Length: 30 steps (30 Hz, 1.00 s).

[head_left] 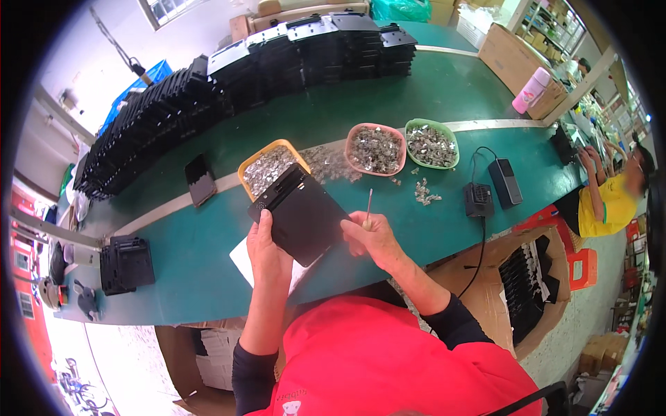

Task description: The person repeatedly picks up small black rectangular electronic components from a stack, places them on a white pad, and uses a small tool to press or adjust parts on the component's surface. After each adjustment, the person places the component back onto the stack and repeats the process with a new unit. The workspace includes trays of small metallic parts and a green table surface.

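My left hand point(267, 253) is closed on the left edge of a flat black plastic panel point(305, 222), tilted up over the table. Along its upper edge runs a raised strip with a slot. My right hand point(374, 243) grips a slim hand tool point(370, 202) with a metal shaft pointing up and a pale handle; its fingers are by the panel's right edge. Just beyond the panel stands a yellow tray point(241, 173) of small metal clips. A pink tray point(349, 163) and a green tray point(451, 163) hold similar pieces. White paper point(243, 263) lies beneath the panel.
Stacked black panels point(277, 66) line the table's far side. A phone point(200, 182), black frames point(127, 265), loose clips point(425, 193) and a corded black device point(479, 200) lie on the green table point(409, 236). A carton point(479, 277) stands at right; a person in yellow point(603, 208) sits beyond.
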{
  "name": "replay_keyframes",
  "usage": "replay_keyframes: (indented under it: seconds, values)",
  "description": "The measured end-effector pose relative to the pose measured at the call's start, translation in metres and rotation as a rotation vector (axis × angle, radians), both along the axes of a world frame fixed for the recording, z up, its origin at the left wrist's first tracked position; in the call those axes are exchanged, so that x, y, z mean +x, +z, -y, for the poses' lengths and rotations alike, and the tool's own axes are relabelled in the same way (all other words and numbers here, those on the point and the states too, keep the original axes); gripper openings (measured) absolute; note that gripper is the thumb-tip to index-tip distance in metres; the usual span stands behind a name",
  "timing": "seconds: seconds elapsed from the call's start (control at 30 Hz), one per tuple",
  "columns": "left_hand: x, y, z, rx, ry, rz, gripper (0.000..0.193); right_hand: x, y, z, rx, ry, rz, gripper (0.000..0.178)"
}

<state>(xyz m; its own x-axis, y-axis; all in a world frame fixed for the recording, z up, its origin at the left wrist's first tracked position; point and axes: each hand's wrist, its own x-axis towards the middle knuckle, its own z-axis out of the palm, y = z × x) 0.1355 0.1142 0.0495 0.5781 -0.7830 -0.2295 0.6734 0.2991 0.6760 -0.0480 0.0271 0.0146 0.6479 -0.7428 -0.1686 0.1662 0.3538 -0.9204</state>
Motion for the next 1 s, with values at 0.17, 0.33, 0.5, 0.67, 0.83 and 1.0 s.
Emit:
replay_keyframes:
  seconds: [0.17, 0.33, 0.5, 0.67, 0.83, 1.0]
  values:
    - [-0.006, 0.001, 0.032, 0.014, -0.024, -0.014, 0.03, -0.002, 0.011, 0.021, 0.015, -0.1, 0.024, 0.015]
    - [-0.019, 0.02, 0.065, -0.039, -0.104, -0.036, 0.03, -0.009, 0.023, 0.052, 0.045, -0.181, 0.104, 0.015]
    - [-0.022, 0.033, 0.089, -0.027, -0.121, 0.089, 0.026, -0.023, 0.037, 0.086, -0.137, -0.136, -0.058, 0.017]
    - [-0.003, 0.058, 0.102, 0.264, -0.527, 1.035, 0.026, -0.035, 0.078, 0.128, -0.597, -0.15, -0.209, 0.019]
    - [-0.024, 0.072, 0.11, 0.268, -0.753, 1.356, 0.046, -0.036, 0.084, 0.136, -0.674, 0.216, -0.3, 0.02]
    - [-0.025, 0.067, 0.116, 0.254, -0.899, 1.388, 0.054, -0.049, 0.086, 0.149, -0.55, 0.533, -0.451, 0.027]
